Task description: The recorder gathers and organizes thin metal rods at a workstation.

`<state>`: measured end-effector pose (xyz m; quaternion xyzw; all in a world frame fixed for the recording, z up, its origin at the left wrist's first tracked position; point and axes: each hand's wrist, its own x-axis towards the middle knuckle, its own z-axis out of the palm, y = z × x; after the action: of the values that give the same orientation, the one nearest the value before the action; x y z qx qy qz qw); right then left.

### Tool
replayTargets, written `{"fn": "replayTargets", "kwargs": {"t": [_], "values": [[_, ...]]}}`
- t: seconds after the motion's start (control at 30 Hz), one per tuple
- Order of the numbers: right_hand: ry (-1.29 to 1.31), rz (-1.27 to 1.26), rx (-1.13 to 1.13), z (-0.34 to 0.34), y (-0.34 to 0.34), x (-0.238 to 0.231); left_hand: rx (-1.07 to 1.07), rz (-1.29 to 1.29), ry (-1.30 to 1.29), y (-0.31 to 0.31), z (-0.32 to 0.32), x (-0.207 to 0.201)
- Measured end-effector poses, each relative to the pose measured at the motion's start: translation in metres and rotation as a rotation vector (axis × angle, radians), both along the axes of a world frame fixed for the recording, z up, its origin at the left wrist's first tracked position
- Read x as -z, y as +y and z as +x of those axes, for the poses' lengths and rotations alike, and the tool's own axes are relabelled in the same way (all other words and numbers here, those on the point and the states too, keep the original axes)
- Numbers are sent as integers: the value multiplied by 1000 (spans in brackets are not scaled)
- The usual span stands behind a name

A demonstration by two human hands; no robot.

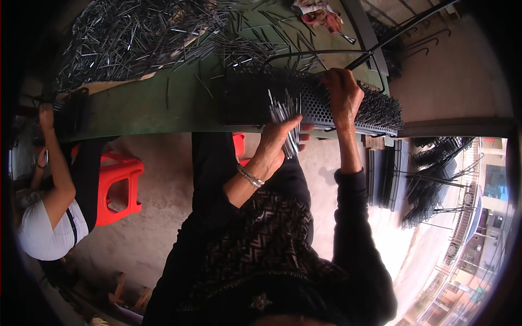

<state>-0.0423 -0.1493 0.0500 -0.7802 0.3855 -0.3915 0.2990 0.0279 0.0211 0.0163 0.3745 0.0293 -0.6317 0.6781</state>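
A bundle of thin, dark metal rods (284,111) is held in my left hand (273,142), its thumb across them and its fingers behind. The rods point up and fan out at the top. To its right, my right hand (345,99) is pinched at the upper side of a black perforated panel (315,107). What lies between its fingertips is hidden. The panel runs along the near edge of the table, with rows of round holes bare in the middle. Many short rods (380,108) stick up from its right part. Its left part is dark and hard to make out.
A large heap of loose rods (130,38) covers the far left of the green table (125,111). A crumpled cloth (321,15) lies at the back. A black metal bar (402,33) slants over the right side. A person in white (51,223) works at left near a red stool (122,187).
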Motion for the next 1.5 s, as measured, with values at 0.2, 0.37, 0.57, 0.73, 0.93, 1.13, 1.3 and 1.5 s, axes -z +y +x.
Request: {"fn": "replayTargets", "kwargs": {"t": [0.2,0.37,0.57,0.73,0.93,1.13,1.3,1.5], "values": [[61,-15,-92,-3,-8,7,4,1,-7,5,1,1],[307,-250,22,11,-9,2,9,-19,-30,7,2,4],[448,-357,-11,15,-24,19,-4,-56,-30,13,0,0],[461,-672,-19,4,3,7,-2,-82,-67,16,0,-4],[83,470,-607,-25,50,-29,51,-34,-126,19,2,-7],[170,607,-654,-33,42,-32,115,-39,-211,19,0,-6],[227,613,-640,-33,42,-37,98,-26,-207,21,-1,-11],[132,688,-628,-33,33,-31,117,7,-277,15,4,-12]]}}
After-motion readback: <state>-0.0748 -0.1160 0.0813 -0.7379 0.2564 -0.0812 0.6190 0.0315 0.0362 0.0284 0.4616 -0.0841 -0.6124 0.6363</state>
